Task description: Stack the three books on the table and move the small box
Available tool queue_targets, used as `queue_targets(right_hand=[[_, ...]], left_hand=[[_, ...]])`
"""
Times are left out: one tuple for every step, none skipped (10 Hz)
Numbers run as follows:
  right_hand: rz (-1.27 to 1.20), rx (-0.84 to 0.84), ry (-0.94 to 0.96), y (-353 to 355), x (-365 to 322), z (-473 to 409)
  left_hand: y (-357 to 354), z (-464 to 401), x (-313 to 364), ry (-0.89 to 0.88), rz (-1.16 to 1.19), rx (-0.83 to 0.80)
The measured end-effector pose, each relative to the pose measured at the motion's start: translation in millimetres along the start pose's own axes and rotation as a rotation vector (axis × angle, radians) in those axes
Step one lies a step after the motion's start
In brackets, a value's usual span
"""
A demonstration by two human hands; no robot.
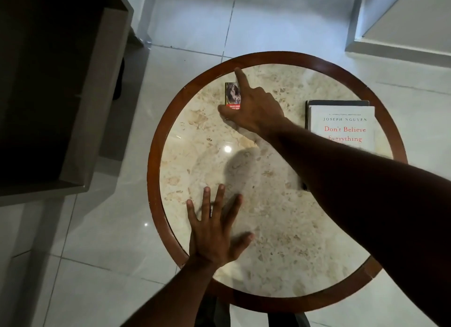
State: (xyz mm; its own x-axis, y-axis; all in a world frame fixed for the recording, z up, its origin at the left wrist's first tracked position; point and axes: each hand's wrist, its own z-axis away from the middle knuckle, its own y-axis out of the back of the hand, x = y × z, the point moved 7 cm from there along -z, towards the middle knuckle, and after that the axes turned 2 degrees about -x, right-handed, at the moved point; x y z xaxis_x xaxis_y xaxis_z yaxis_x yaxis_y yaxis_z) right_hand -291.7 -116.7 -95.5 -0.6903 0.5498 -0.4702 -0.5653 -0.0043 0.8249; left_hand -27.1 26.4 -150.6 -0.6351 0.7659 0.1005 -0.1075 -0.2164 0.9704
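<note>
A small box (pixel 232 94) with a picture and a red strip lies flat at the far left of the round marble table (pixel 268 204). My right hand (pixel 253 107) reaches across to it, thumb at its near end, index finger stretched past its far end, other fingers over its right side. A stack of books sits at the table's right side; the top one is white (pixel 341 126) with red title lettering, and a darker cover (pixel 336 103) shows beneath it. My right forearm hides the stack's near part. My left hand (pixel 214 231) rests flat on the table's near left, fingers spread.
The table has a brown wooden rim (pixel 156 141) and stands on a glossy white tiled floor (pixel 97 241). A dark wooden cabinet (pixel 48 94) fills the left side. A pale ledge or step (pixel 400 33) runs along the top right.
</note>
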Motion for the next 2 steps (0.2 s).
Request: queue_targets(right_hand=[[-0.216, 0.136, -0.038, 35, 10, 27], [-0.589, 0.385, 0.015, 106, 36, 90]], left_hand=[[1, 0, 0, -0.01, -0.003, -0.024], [9, 0, 1, -0.01, 0.027, -0.046]])
